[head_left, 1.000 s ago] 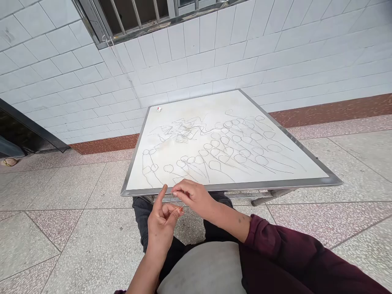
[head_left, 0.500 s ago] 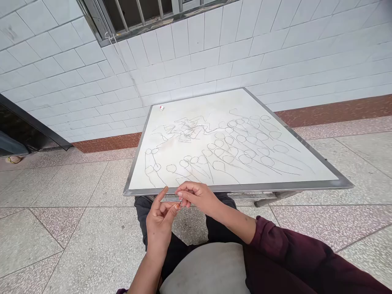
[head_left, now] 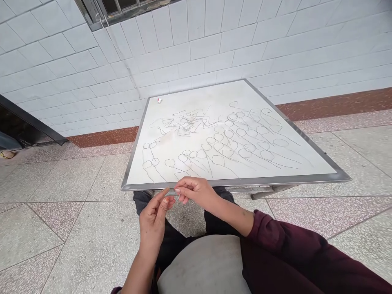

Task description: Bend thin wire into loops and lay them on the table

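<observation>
Both my hands are close together just in front of the table's near edge, above my lap. My right hand (head_left: 196,192) pinches a thin wire-like piece (head_left: 178,197) between thumb and fingertips. Thumb and fingers of my left hand (head_left: 155,214) are drawn together beside it, at the piece's other side; what lies between them is too small to make out. On the white table top (head_left: 196,92) lie many thin dark strands (head_left: 219,160), several with a round loop at one end, and a tangled bunch of strands (head_left: 186,122) further back.
A small white and red object (head_left: 159,101) sits at the table's back left corner. The table has a grey metal rim (head_left: 245,182) and stands by a tiled wall (head_left: 208,49). A barred window (head_left: 122,8) is above. My legs are under the near edge.
The view has shifted slightly. My left hand has moved a little left, and its thumb has come up nearer the forefinger. My right hand still pinches the thin piece.
</observation>
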The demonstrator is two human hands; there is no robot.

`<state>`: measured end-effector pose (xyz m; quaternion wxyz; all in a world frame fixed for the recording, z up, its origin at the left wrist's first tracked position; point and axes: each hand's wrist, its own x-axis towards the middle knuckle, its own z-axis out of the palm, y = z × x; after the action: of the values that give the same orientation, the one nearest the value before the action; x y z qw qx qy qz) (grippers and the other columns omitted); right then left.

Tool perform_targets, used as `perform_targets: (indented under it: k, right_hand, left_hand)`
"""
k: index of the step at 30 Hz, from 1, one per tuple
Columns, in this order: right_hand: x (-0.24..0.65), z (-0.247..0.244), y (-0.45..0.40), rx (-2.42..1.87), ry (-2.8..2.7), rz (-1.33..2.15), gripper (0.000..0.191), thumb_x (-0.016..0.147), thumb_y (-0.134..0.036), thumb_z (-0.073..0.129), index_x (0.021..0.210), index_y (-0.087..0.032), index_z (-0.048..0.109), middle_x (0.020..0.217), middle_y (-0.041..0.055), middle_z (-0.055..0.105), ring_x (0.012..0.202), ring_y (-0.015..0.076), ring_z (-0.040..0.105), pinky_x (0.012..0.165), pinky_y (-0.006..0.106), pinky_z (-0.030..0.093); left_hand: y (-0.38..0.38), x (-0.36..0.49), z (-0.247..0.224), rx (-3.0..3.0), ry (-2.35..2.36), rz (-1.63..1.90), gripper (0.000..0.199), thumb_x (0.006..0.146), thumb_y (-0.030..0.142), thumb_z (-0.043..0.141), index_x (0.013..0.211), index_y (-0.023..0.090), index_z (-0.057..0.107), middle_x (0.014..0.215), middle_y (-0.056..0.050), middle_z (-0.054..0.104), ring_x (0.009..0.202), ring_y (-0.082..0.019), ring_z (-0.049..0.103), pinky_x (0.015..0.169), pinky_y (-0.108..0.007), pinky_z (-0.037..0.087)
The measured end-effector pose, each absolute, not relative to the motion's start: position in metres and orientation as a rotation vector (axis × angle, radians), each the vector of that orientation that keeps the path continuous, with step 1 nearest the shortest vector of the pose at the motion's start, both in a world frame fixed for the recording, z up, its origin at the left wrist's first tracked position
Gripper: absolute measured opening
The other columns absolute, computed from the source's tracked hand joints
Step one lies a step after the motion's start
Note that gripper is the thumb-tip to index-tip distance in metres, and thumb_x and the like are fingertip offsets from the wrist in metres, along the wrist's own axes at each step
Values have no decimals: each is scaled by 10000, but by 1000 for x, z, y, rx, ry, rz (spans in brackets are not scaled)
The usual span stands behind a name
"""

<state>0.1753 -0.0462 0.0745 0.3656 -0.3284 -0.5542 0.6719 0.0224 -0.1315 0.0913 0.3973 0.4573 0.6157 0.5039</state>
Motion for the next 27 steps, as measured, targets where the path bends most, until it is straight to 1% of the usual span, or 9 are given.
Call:
perform_targets:
  k: [7, 14, 17, 20, 22, 27]
  right_hand:
    - [174, 75, -49, -780, -1363, 1816, 251, 762, -390, 697, 869, -166, 655, 625, -16, 664, 587, 115, 651, 593, 259, 566]
    - [171, 77, -53, -809, -1362, 1805, 279, 744, -418, 702, 843, -164, 641, 630, -15, 670, 604, 124, 664, 625, 282, 573]
    - [169, 76, -53, -818, -1340, 1819, 299, 728, -433, 708, 831, -163, 630, 627, -17, 668, 620, 134, 678, 639, 292, 575]
    - [167, 72, -53, -797, -1316, 1846, 320, 708, -442, 724, 839, -167, 626, 647, -16, 677, 671, 153, 698, 662, 303, 579]
    - [166, 69, -53, -788, -1318, 1852, 324, 707, -444, 726, 845, -169, 628, 650, -17, 679, 667, 151, 698, 656, 300, 579]
    - [167, 64, -52, -792, -1338, 1840, 309, 721, -432, 719, 850, -162, 644, 647, -15, 674, 623, 125, 679, 622, 271, 571]
  left_hand:
    - [-130, 21, 87, 1156, 1594, 1278, 331, 846, 398, 601, 1109, 222, 694, 976, -52, 726, 880, -207, 663, 734, -307, 552]
    - [-132, 23, 88, 1077, 1592, 1285, 343, 813, 406, 638, 1086, 212, 710, 867, -45, 734, 767, -187, 666, 773, -334, 547]
    - [-131, 23, 85, 1077, 1624, 1304, 359, 797, 415, 650, 1094, 220, 707, 874, -44, 735, 745, -184, 669, 756, -329, 551]
    - [-130, 22, 81, 1077, 1623, 1304, 392, 780, 421, 665, 1120, 227, 695, 931, -51, 730, 739, -184, 669, 737, -330, 560]
    - [-130, 22, 79, 1083, 1608, 1303, 416, 775, 419, 672, 1145, 230, 681, 940, -53, 723, 739, -182, 666, 746, -333, 561]
    - [-131, 24, 77, 1108, 1598, 1319, 411, 772, 397, 679, 1150, 237, 679, 813, -23, 688, 702, -155, 625, 742, -308, 545]
